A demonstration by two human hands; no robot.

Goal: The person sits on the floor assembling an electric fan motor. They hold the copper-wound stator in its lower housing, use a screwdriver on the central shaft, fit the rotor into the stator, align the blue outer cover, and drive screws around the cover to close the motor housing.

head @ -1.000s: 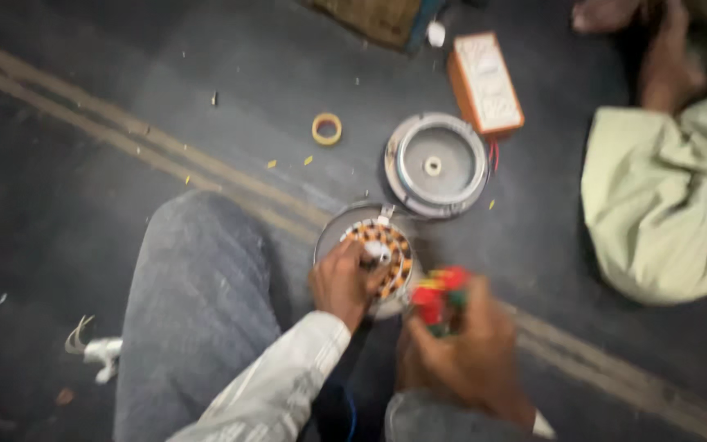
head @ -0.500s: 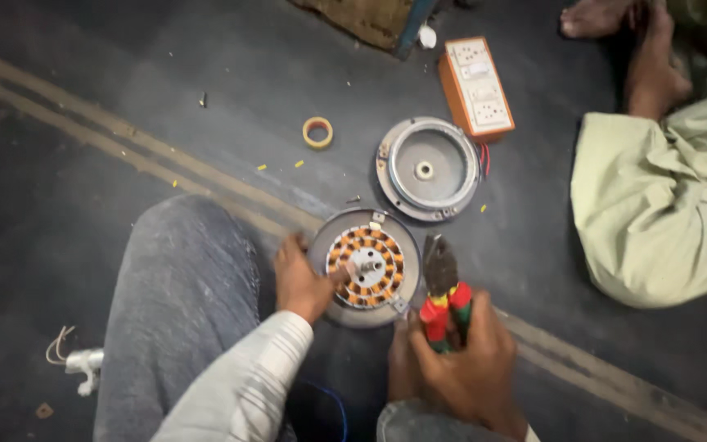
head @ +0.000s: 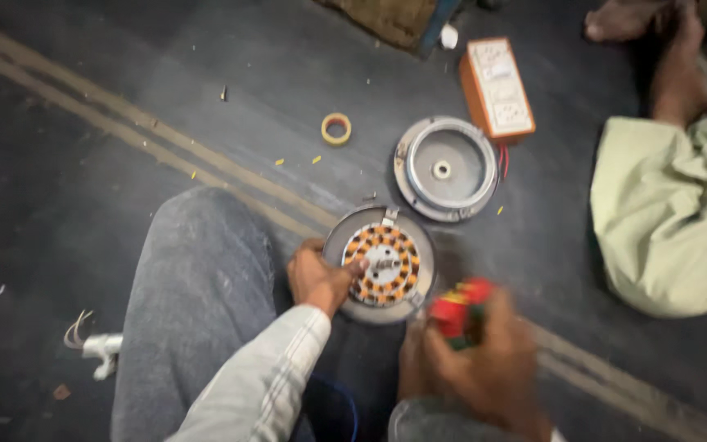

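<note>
The stator, copper coils ringed inside a round metal housing, is seen on the floor at centre, steadied by the left hand, whose fingers are laid on its 9 o'clock rim. At its 5 o'clock, red-handled pliers, blurred, are gripped by the closed right hand. An empty cover lies at 1 o'clock, an orange box beyond it, a tape ring at 11 o'clock.
</note>
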